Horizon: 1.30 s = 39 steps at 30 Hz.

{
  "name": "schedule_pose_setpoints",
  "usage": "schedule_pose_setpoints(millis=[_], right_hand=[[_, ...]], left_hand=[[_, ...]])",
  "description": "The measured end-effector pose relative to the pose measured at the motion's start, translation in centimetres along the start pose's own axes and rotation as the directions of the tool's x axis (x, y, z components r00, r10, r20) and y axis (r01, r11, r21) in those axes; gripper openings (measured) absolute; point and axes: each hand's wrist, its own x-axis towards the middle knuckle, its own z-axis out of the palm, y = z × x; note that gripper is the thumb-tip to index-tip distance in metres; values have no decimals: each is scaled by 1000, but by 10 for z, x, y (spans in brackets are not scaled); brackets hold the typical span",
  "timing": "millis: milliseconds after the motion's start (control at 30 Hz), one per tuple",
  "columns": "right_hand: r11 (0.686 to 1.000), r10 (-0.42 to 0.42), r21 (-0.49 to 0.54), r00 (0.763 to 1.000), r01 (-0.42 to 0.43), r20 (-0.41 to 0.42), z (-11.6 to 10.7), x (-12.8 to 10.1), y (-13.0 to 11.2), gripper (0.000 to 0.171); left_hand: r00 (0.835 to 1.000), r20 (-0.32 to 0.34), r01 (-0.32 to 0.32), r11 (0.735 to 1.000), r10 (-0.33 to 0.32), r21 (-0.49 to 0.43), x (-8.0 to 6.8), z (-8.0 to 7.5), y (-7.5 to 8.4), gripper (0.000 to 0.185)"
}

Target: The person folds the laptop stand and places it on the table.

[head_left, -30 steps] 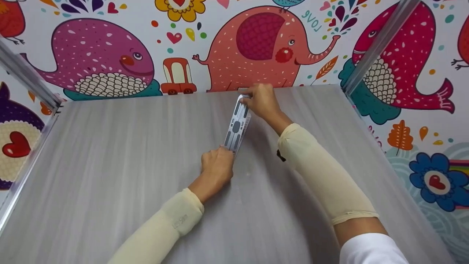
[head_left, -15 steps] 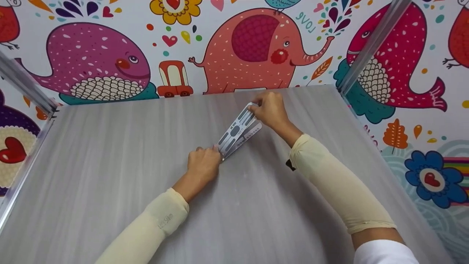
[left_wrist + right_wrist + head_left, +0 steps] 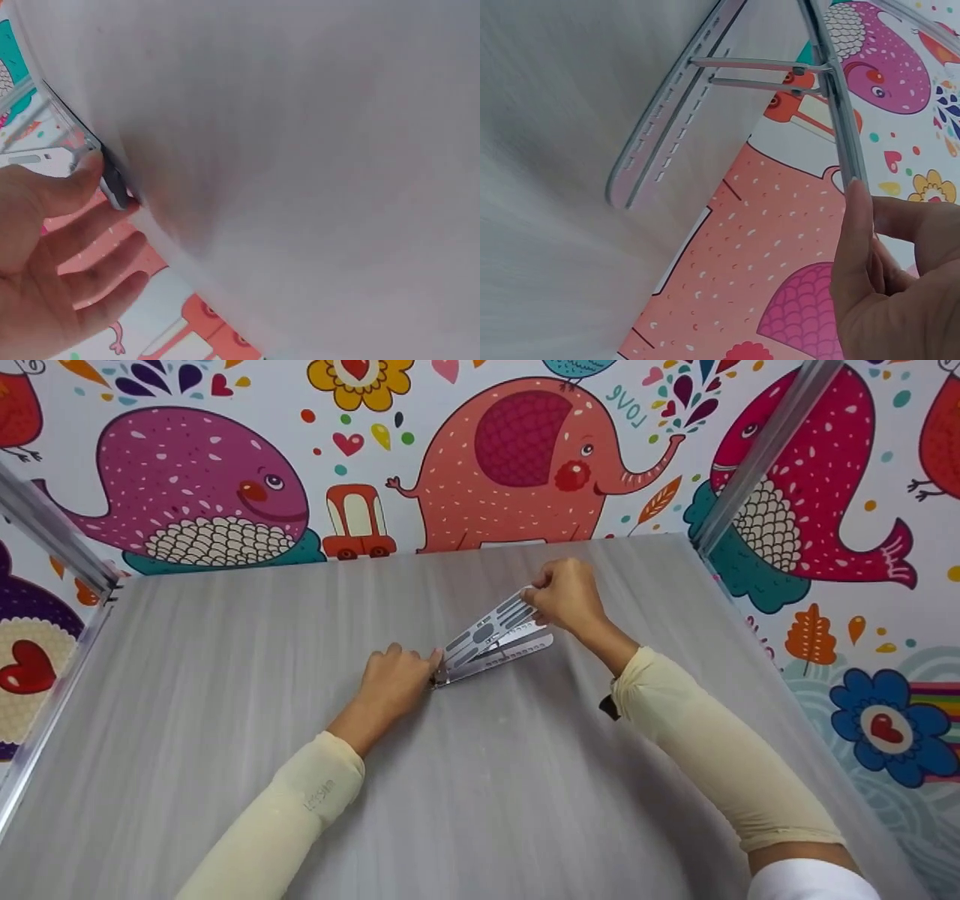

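Swung clockwise since the earlier frame, over the grey table [image 3: 225, 697], the metal stand [image 3: 489, 633] gapes in a V. I see my right hand [image 3: 571, 598] pinching its raised plate by the free end, my left hand [image 3: 396, 679] pinching the hinged end.
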Motion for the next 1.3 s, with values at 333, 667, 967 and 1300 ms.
schedule_pose_setpoints(millis=[333, 667, 967, 1300], right_hand=[[998, 44, 54, 999, -44, 18, -2, -9, 2, 16], [997, -37, 68, 999, 38, -17, 2, -12, 11, 16], [992, -126, 10, 991, 125, 36, 1, -11, 20, 25], [996, -26, 88, 995, 18, 95, 3, 2, 50, 35]], left_hand=[[998, 57, -22, 1000, 22, 1, 3, 1, -11, 48], [998, 55, -8, 999, 9, -34, 4, 4, -11, 48], [998, 65, 36, 985, -25, -168, -3, 5, -12, 52], [954, 156, 295, 886, -255, -357, -5, -3, 4, 52]])
